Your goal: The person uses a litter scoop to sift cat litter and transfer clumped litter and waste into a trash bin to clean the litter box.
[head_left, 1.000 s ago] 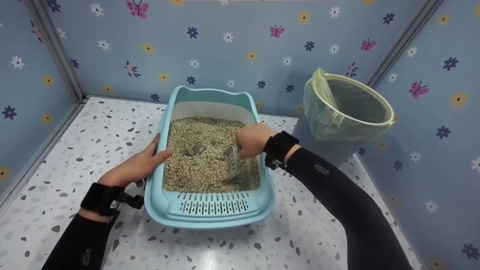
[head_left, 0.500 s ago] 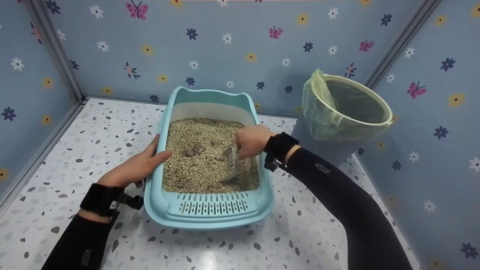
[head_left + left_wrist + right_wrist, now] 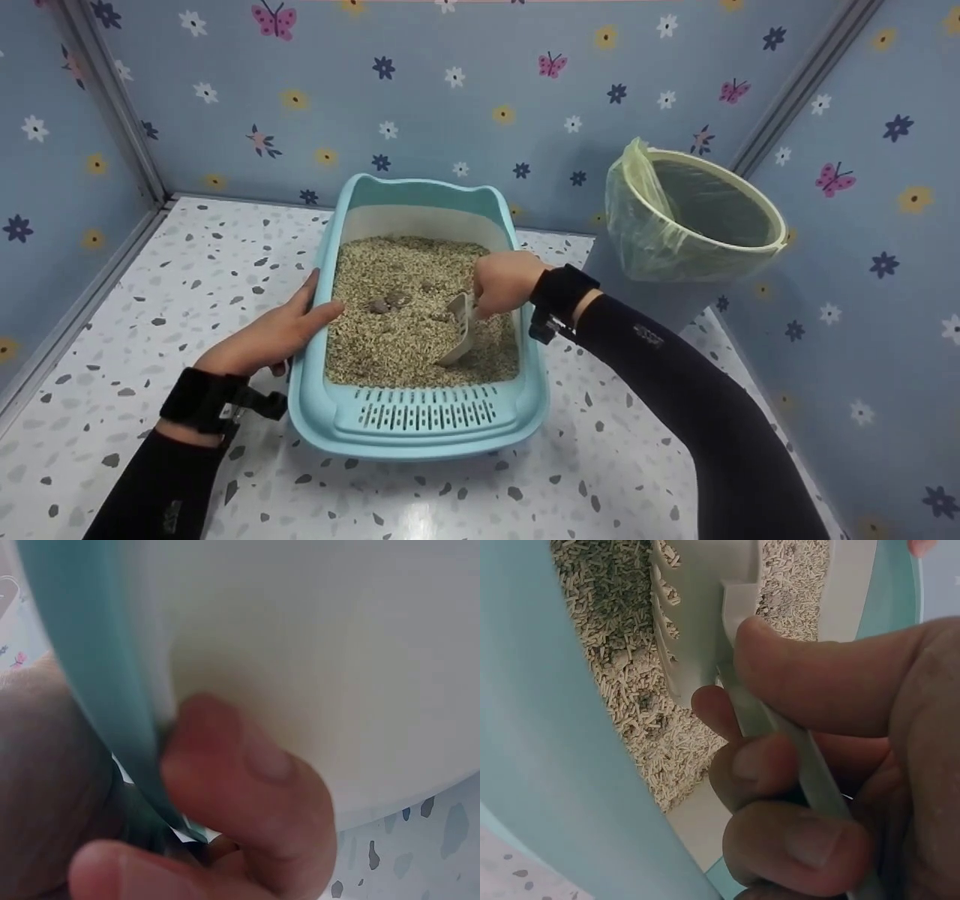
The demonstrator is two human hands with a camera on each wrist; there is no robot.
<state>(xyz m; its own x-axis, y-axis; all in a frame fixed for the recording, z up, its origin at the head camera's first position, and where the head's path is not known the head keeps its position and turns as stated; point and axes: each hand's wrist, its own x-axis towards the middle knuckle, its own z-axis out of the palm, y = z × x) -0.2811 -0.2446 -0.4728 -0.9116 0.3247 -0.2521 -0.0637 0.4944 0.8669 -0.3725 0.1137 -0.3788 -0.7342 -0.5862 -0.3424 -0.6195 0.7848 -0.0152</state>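
Observation:
A blue litter box (image 3: 435, 442) holds pale pellet litter (image 3: 405, 262) with several dark clumps (image 3: 388, 301) near its middle. The left hand (image 3: 274, 334) grips the box's left rim, thumb over the top; in the left wrist view its curled fingers (image 3: 262, 795) lie under the rim against the outer wall. The right hand (image 3: 506, 283) is over the right side of the box, holding a slotted scoop (image 3: 459, 330) whose front edge is in the litter. In the right wrist view, thumb and fingers wrap round the scoop's handle (image 3: 817, 772).
A bin with a yellowish bag (image 3: 652, 247) over its rim stands behind and to the right of the box. Flower-patterned walls (image 3: 450, 97) rise at the back and both sides. The speckled surface (image 3: 180, 277) lies under the box.
The scoop's front edge has shifted slightly left through the litter and its blade has changed angle a little. The left hand keeps its grip on the rim.

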